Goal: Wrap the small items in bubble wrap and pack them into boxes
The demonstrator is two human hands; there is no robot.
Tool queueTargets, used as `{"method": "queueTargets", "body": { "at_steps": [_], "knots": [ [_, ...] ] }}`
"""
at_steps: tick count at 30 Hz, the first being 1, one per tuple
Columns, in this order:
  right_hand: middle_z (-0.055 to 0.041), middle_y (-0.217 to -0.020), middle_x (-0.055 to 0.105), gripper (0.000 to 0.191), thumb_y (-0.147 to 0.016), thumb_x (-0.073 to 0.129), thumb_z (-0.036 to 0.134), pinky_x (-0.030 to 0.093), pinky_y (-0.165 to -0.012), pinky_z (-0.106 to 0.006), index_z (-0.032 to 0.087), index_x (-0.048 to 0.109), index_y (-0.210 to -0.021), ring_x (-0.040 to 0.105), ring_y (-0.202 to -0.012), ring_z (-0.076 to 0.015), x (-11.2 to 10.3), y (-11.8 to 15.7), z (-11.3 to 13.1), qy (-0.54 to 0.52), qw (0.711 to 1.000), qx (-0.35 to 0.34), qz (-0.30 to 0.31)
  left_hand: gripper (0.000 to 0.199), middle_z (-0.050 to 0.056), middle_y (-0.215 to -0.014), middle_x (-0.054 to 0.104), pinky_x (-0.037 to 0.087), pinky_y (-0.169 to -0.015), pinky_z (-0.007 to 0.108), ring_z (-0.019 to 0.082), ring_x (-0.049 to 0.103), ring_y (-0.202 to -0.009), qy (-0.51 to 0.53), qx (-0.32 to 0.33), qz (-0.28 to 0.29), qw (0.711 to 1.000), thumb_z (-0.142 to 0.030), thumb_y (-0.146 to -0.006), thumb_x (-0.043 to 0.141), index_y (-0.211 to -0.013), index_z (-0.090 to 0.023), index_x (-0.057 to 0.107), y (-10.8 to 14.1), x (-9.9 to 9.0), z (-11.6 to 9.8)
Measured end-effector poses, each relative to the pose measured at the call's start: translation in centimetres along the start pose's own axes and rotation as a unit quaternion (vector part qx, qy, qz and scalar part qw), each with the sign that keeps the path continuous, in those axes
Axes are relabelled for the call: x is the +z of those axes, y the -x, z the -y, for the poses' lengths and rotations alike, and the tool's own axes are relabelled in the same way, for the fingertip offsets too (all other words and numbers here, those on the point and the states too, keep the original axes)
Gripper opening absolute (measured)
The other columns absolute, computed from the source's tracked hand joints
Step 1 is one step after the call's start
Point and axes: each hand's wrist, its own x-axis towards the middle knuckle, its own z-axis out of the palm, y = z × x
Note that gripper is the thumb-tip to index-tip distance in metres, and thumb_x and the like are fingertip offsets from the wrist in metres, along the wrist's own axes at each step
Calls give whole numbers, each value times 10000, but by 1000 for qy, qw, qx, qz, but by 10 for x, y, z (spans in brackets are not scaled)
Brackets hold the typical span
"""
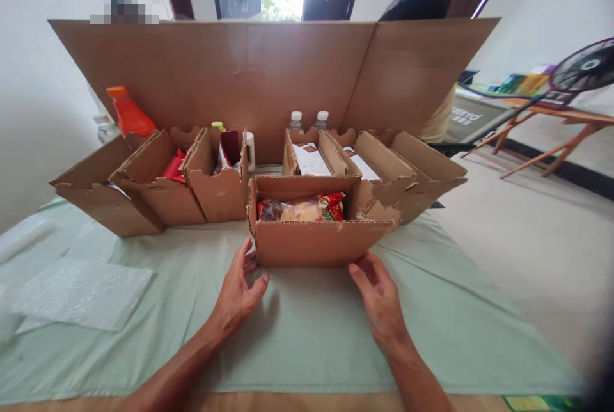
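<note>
A cardboard box (307, 245) with an open top sits crosswise in front of me on the green cloth. Inside it lies a clear and red food packet (307, 208). My left hand (242, 290) is beside the box's lower left corner, its thumb and fingers spread, with nothing in them. At the lower right corner, my right hand (378, 297) has its thumb at the front bottom edge and its fingers bent round the end, partly hidden by the box.
Behind stand several more cardboard boxes (220, 198), one with a red packet (175, 166). A tall cardboard panel (249, 66) rises behind them, with an orange bottle (129, 111) and clear bottles (296, 120) before it. Bubble wrap (81, 290) lies left; a fan (588, 66) stands right.
</note>
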Motion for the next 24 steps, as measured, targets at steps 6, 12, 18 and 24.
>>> {"method": "queueTargets", "body": {
  "at_steps": [6,12,18,24],
  "knots": [
    [-142,-1219,731,548,-847,714,611,582,-932,-380,197,654,-1200,703,-1087,-269,-9,24,-2,64,997,39,31,644,182,-1366,628,490,-1074,528,307,638,-1193,-73,0,-50,996,-345,-838,636,-1437,-155,493,21,0,23],
    [-137,-1345,675,620,-809,767,589,579,-1003,-418,232,611,-1291,681,-1189,-293,-24,32,-8,55,995,77,-9,744,180,-1495,566,432,-1163,549,346,574,-1347,-32,-2,56,998,-340,-821,668,-1513,-174,452,23,1,26],
    [-131,-1456,596,714,-799,785,555,530,-1086,-498,254,562,-1407,621,-1288,-328,-23,27,-15,34,996,70,-45,809,141,-1617,450,385,-1211,554,359,452,-1471,20,7,137,990,-326,-820,676,-1574,-201,412,18,-3,17],
    [-139,-1544,499,795,-786,792,524,457,-1152,-530,229,514,-1470,540,-1370,-344,-19,25,-12,47,997,33,-55,865,150,-1650,391,383,-1211,547,361,418,-1493,32,29,173,984,-319,-786,692,-1584,-182,390,8,-1,10]
  ]
}}
